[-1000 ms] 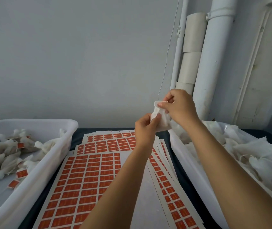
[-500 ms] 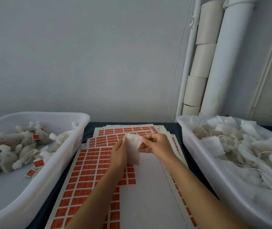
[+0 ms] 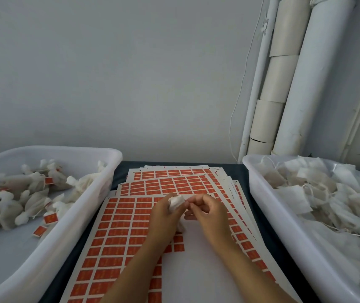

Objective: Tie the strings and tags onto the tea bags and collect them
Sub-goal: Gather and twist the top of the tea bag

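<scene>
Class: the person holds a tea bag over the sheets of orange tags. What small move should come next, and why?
Probably pull the string tight round the neck of the tea bag. The left hand grips the bunched bag, the right hand pinches beside its top, and no orange tag shows on it yet, unlike the finished bags in the left bin.

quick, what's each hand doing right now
Left hand: closed around a tea bag.
Right hand: fingers curled, pinching at the tea bag's top; whether it holds a string cannot be told.
</scene>
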A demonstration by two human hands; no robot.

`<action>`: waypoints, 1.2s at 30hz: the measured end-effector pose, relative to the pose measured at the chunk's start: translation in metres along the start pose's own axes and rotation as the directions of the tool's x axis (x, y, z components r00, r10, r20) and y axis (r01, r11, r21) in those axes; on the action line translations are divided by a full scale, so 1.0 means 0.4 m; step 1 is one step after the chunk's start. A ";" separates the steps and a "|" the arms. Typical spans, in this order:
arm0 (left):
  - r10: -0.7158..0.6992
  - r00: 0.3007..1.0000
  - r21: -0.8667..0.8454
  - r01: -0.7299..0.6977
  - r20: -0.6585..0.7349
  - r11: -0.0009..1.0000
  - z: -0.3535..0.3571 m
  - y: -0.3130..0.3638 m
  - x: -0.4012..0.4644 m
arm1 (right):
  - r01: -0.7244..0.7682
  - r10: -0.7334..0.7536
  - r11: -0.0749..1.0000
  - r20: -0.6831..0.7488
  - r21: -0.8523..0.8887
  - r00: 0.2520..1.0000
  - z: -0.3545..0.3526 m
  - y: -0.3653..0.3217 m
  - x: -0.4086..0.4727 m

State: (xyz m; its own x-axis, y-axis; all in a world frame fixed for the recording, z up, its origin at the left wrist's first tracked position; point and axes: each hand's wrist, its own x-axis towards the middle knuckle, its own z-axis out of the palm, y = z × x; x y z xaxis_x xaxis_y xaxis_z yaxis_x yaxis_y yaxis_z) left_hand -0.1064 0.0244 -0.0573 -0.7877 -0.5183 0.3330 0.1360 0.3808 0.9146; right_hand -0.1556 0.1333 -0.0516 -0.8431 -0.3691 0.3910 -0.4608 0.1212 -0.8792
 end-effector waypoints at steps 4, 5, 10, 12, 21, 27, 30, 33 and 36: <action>0.037 0.998 0.113 -0.032 -0.044 0.993 -0.001 0.001 0.003 | 0.099 -0.097 0.986 0.019 -0.134 0.995 0.007 -0.002 -0.003; 0.042 0.998 0.131 -0.037 -0.038 0.991 -0.003 0.000 0.004 | 0.131 -0.130 0.975 0.016 -0.182 0.991 0.006 0.000 -0.003; 0.045 0.999 0.183 -0.046 0.007 0.982 -0.010 0.001 0.004 | 0.181 -0.199 0.938 -0.033 -0.296 0.979 -0.007 0.000 -0.006; 0.057 0.998 0.201 -0.061 0.027 0.978 -0.006 -0.001 0.005 | 0.175 -0.188 0.943 -0.018 -0.283 0.982 -0.009 -0.002 -0.006; 0.099 0.986 0.189 -0.123 0.131 0.974 -0.003 -0.003 -0.007 | 0.142 -0.143 0.962 0.013 -0.232 0.990 -0.006 -0.012 -0.018; 0.051 0.998 0.090 -0.047 -0.041 0.995 -0.015 0.014 -0.010 | 0.128 -0.149 0.943 -0.047 -0.306 0.988 0.008 -0.023 -0.016; 0.014 0.994 0.017 -0.012 -0.110 1.000 -0.032 0.020 -0.005 | 0.061 -0.095 0.960 -0.111 -0.274 0.989 -0.005 -0.020 -0.010; 0.004 0.995 0.009 -0.003 -0.099 1.000 -0.028 0.025 -0.006 | 0.047 -0.082 0.965 -0.125 -0.258 0.989 -0.011 -0.019 -0.007; -0.043 0.997 -0.045 0.040 -0.068 0.998 -0.023 0.037 -0.010 | 0.020 -0.053 0.972 -0.136 -0.236 0.989 -0.010 -0.018 -0.002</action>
State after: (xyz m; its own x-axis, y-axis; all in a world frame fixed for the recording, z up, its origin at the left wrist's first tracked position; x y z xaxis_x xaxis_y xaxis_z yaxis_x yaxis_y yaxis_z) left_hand -0.0957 0.0248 -0.0429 -0.7503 -0.5849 0.3083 0.1315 0.3250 0.9365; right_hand -0.1526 0.1364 -0.0447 -0.8471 -0.2464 0.4708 -0.5300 0.3278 -0.7820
